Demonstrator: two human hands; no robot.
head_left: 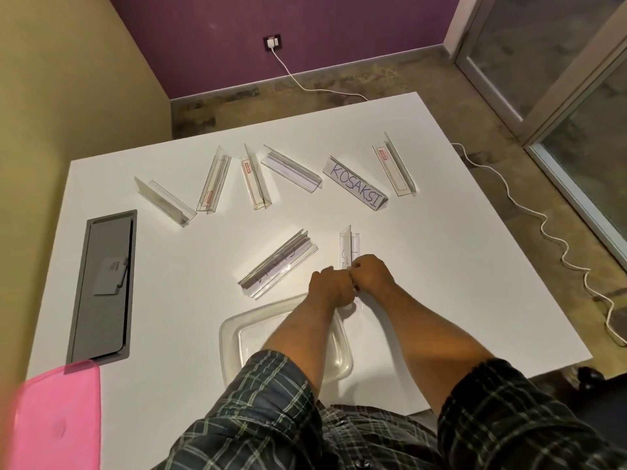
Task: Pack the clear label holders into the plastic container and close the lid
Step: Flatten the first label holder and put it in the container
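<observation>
Both hands grip one clear label holder point(350, 245) just beyond the open clear plastic container point(230, 337). My left hand point(330, 288) holds its near end and my right hand point(371, 274) pinches its middle; its far end sticks out past my fingers. The container sits near the table's front edge, partly under my left forearm, and looks empty. A second holder point(278, 264) lies to the left of my hands. Several more holders lie in a row farther back, one point(356, 183) lettered KOSAKSI. The pink lid point(57, 418) rests at the front left corner.
The white table point(458, 266) has a grey cable tray point(101, 286) set into its left side. A white cable point(529, 205) runs over the floor from a wall socket, past the table's right edge. A yellow wall stands close on the left.
</observation>
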